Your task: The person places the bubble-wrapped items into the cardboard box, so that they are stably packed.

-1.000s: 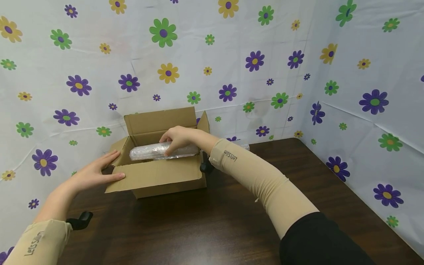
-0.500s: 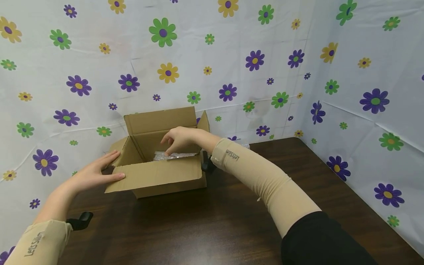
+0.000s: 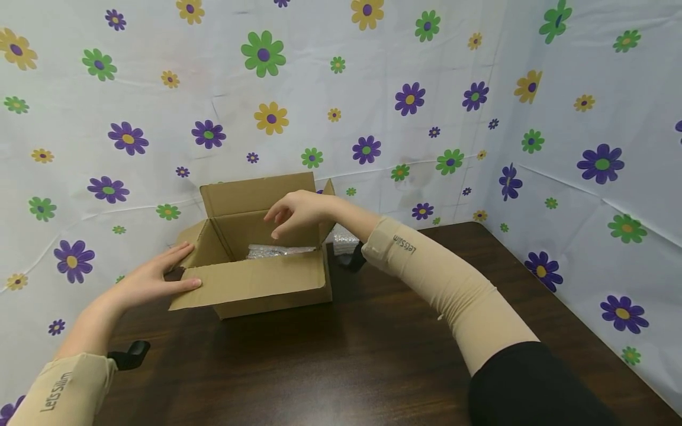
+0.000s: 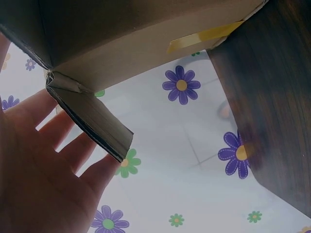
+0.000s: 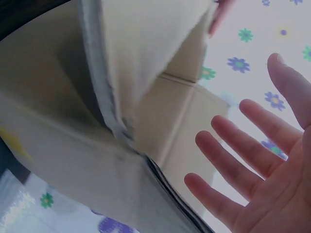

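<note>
An uncovered cardboard box (image 3: 266, 278) stands on the table with its flaps spread. Inside, low down, lies clear bubble wrap (image 3: 277, 251), partly hidden by the front flap. My left hand (image 3: 146, 281) touches the box's left corner, its thumb on the front flap and its straight fingers against the left flap (image 4: 92, 114). Above the box hovers my right hand (image 3: 301, 213), holding nothing. Its fingers look loosely bent in the head view and spread apart in the right wrist view, beside the box's flaps (image 5: 180, 116).
More bubble wrap (image 3: 343, 239) lies on the dark wooden table (image 3: 346, 361) just right of the box, partly behind my right forearm. A white flowered cloth (image 3: 426, 118) hangs behind and to the right. Yellow tape (image 4: 206, 36) sticks to the box's side.
A bubble-wrapped roll under my right hand dropped into the box, and that hand then lifted up and slightly right. My left hand stayed on the flaps.
</note>
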A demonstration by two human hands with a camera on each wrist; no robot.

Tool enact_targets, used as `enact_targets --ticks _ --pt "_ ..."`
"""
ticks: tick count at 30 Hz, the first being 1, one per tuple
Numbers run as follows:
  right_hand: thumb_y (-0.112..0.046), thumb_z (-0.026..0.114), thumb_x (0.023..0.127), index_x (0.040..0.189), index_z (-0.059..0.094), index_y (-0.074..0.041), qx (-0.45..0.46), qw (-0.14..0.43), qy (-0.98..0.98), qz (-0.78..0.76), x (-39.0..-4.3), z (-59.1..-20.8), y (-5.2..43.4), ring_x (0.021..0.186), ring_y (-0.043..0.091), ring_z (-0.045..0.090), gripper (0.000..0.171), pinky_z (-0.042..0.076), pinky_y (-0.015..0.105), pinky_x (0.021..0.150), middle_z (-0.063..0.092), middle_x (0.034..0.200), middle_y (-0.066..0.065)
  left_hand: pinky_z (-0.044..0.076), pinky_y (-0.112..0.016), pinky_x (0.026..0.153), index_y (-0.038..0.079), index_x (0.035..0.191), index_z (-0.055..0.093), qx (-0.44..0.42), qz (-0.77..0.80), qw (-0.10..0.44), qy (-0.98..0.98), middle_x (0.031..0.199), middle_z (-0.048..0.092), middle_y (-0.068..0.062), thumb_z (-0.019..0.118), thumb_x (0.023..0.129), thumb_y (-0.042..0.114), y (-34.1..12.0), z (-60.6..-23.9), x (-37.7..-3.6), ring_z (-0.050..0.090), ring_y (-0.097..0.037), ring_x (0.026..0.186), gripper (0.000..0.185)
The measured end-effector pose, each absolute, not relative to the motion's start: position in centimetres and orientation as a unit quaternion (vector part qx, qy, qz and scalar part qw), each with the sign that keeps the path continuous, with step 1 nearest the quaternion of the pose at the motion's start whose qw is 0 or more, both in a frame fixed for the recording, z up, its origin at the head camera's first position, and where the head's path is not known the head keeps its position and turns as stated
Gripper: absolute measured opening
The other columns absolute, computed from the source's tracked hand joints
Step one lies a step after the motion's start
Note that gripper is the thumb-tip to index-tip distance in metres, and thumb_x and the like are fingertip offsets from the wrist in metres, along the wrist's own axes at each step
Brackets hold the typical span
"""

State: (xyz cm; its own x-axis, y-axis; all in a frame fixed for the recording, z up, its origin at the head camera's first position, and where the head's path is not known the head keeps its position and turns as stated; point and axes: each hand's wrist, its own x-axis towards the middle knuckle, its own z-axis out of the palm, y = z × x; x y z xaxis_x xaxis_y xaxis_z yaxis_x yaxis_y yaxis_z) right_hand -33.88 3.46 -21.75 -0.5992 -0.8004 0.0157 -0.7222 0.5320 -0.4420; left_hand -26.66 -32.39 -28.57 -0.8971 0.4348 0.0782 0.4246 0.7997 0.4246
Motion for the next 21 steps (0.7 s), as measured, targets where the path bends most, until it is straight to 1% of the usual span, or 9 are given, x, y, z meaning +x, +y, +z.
enact_targets --ticks 5,9,12,16,21 --pt "-0.033 0.07 0.09 0.133 0.06 -0.013 -0.447 0.089 0.861 -0.226 -32.9 -19.8 5.3 0.113 0.015 0.06 0.049 0.046 0.024 0.094 0.063 0.124 0.003 0.016 -0.075 0.1 0.001 0.154 0.021 0.22 0.222 0.019 0.95 0.156 0.012 -0.031 0.071 0.087 0.036 -32.3 -28.5 -26.6 0.009 -0.053 0.14 0.09" --pt "-0.03 0.07 0.09 0.133 0.059 -0.011 -0.444 0.08 0.856 -0.251 -32.5 -18.4 6.9 0.11 0.014 0.061 0.048 0.048 0.024 0.092 0.063 0.123 0.003 0.015 -0.074 0.1 0.001 0.153 0.021 0.221 0.226 0.019 0.949 0.156 0.012 -0.03 0.07 0.088 0.037 -32.3 -28.5 -26.6 0.009 -0.053 0.14 0.089" --pt "-0.029 0.07 0.091 0.133 0.059 -0.01 -0.434 0.069 0.859 -0.263 -32.5 -17.8 8.3 0.111 0.015 0.061 0.048 0.048 0.027 0.092 0.063 0.123 0.002 0.015 -0.075 0.1 0.002 0.154 0.021 0.224 0.226 0.017 0.948 0.156 0.012 -0.03 0.07 0.088 0.037 -32.3 -28.5 -26.6 0.009 -0.053 0.14 0.089" --pt "-0.029 0.068 0.092 0.132 0.06 -0.01 -0.422 0.049 0.867 -0.263 -32.8 -17.9 10.1 0.111 0.016 0.06 0.046 0.048 0.029 0.093 0.063 0.123 0.002 0.015 -0.075 0.1 0.002 0.154 0.021 0.223 0.228 0.017 0.947 0.156 0.012 -0.03 0.071 0.088 0.036 -32.4 -28.6 -26.6 0.008 -0.053 0.14 0.09" --pt "-0.025 0.067 0.093 0.129 0.062 -0.006 -0.41 0.034 0.87 -0.273 -33.7 -19.4 12.6 0.108 0.02 0.062 0.042 0.05 0.031 0.091 0.065 0.119 0.006 0.015 -0.075 0.1 0.0 0.153 0.021 0.228 0.23 0.017 0.946 0.155 0.012 -0.031 0.07 0.088 0.035 -32.5 -28.7 -26.6 0.009 -0.054 0.14 0.089"
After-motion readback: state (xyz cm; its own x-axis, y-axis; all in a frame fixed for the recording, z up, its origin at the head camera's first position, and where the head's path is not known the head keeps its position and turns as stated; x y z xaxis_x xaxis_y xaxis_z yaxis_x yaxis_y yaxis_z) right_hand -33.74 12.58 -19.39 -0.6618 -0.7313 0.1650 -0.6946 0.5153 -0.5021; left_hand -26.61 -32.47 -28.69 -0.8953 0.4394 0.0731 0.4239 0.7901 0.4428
